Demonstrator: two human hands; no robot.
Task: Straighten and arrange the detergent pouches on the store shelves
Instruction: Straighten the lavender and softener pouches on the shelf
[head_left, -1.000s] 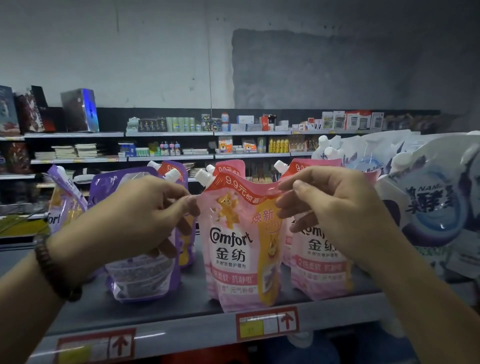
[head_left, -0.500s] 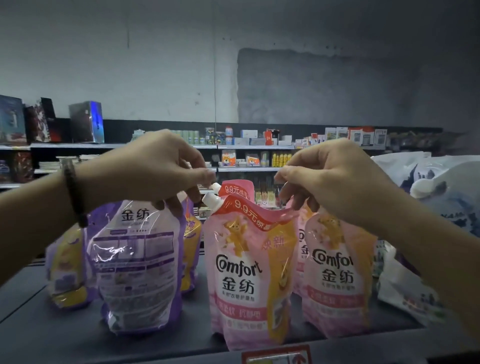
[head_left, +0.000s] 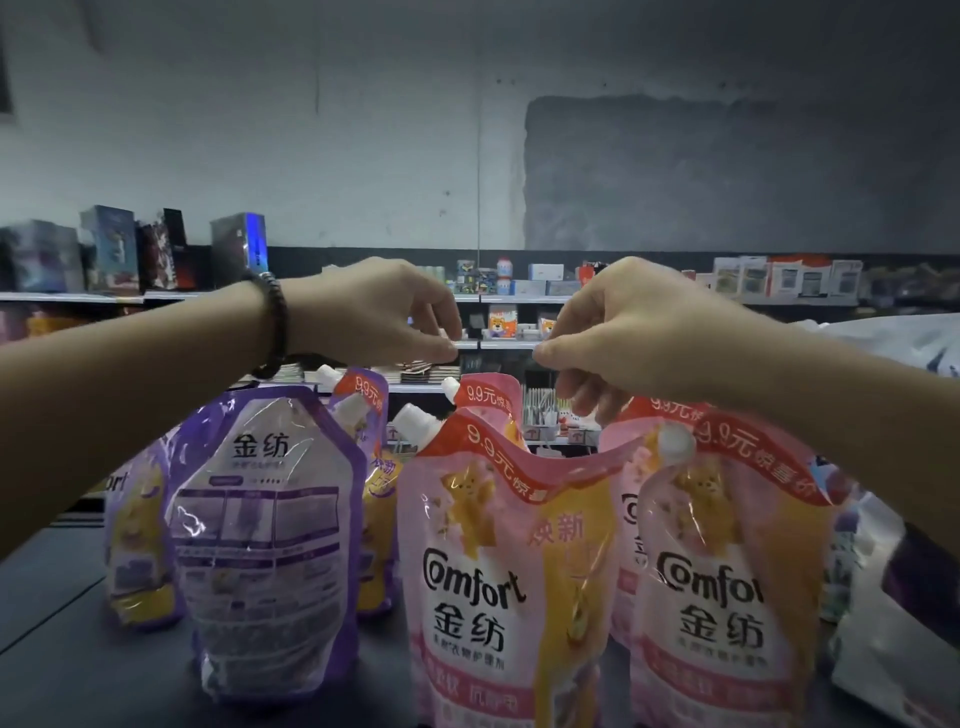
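A second ago both my hands pinched the top edge of the front pink pouch; now they've let go and hover above it. My left hand and right hand hang loosely curled, gripping nothing I can see. The pouch stands upright on the shelf, label forward. Left of it, the purple pouch shows its back, so it probably needs turning next.
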